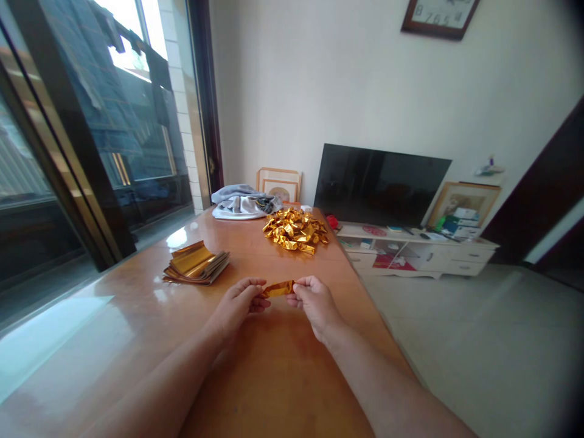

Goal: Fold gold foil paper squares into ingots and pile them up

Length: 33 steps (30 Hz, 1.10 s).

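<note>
Between my two hands, a folded strip of gold foil paper (279, 289) is stretched level just above the wooden table (274, 359). My left hand (245, 296) pinches its left end, and my right hand (314, 299) grips the right end between thumb and fingers. Ahead of them lies a heap of folded gold foil pieces (295, 231). To the left of my left hand rests a stack of gold foil sheets (196, 264), its top sheet curling up.
Grey cloth (244, 204) lies bunched at the table's far end, near picture frames (279, 181). Beyond the table's right edge stand a white TV cabinet (456, 258) and a television (383, 185). A sliding glass door (114, 152) runs along the left.
</note>
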Each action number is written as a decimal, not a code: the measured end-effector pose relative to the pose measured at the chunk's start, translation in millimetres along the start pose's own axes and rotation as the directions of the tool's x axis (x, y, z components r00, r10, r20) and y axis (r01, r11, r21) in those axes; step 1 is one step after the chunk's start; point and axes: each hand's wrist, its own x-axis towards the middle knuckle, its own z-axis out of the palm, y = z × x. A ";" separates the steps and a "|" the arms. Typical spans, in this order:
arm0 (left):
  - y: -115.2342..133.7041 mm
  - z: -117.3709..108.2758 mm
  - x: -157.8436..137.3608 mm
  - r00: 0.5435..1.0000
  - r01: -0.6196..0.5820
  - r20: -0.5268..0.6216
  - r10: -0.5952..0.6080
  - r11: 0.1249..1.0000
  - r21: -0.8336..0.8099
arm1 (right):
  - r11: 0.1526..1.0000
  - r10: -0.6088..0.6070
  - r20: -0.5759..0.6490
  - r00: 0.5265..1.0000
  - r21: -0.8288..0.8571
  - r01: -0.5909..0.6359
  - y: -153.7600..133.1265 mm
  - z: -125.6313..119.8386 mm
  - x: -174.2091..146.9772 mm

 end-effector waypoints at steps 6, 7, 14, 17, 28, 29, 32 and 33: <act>-0.3 1.0 -1.1 0.998 -0.004 0.065 0.005 1.000 -0.009 | 0.996 -0.082 0.040 0.996 -0.042 0.083 6.4 0.0 1.0; -1.3 0.7 -0.9 0.997 -0.015 0.070 0.015 1.000 -0.007 | 0.995 -0.090 0.050 0.995 -0.048 0.093 7.4 0.0 1.1; -3.0 -1.2 0.6 0.994 -0.073 0.080 0.072 0.997 0.005 | 0.989 -0.104 0.150 0.983 -0.089 0.118 11.0 0.8 0.7; -2.8 -2.3 0.6 0.991 -0.066 0.120 0.064 0.998 0.018 | 0.986 -0.121 0.215 0.969 -0.085 0.142 11.7 0.1 1.0; -2.3 -1.7 0.1 0.986 -0.076 0.153 0.069 0.996 0.039 | 0.967 -0.182 0.219 0.959 -0.138 0.215 15.2 -2.5 3.0; -2.4 -1.8 0.0 0.986 -0.073 0.152 0.067 0.997 0.036 | 0.968 -0.180 0.226 0.957 -0.135 0.213 15.0 -2.3 2.9; -2.4 -2.6 0.0 0.983 -0.080 0.167 0.071 0.995 0.051 | 0.965 -0.183 0.250 0.951 -0.141 0.223 13.5 -2.2 1.9; -2.2 -2.9 0.0 0.981 -0.087 0.177 0.075 0.994 0.060 | 0.962 -0.187 0.254 0.949 -0.146 0.229 13.0 -2.3 1.7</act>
